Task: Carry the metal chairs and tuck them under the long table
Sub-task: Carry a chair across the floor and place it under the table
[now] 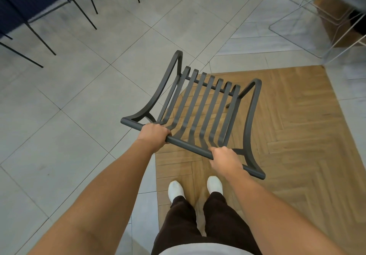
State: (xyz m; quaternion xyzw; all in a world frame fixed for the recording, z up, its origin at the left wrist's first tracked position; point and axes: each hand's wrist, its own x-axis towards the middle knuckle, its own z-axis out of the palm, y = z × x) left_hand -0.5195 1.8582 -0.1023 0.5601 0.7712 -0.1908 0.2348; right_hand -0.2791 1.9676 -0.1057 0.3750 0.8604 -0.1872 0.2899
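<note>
Fingers of both hands clamped on metal chair (202,104) top rail; black-legged chairs (49,10) far left, wire stools (324,16) far right

Both arms outstretched; left hand (153,135) and right hand (225,160) apparently clenched, fingers (221,151) curled

**Lighting and Image Quality**

Illumination is bright, even and diffuse; its source lies outside the view. Shadows are soft and faint, the clearest lying on the wood floor (297,135) beneath the metal chair (200,106). No strong glare appears on the grey tiles (79,96). The centre is sharp. Motion blur smears the upper right corner, including the white wire frames (316,16). Wide-angle distortion bends the tile joints toward the edges.
</note>
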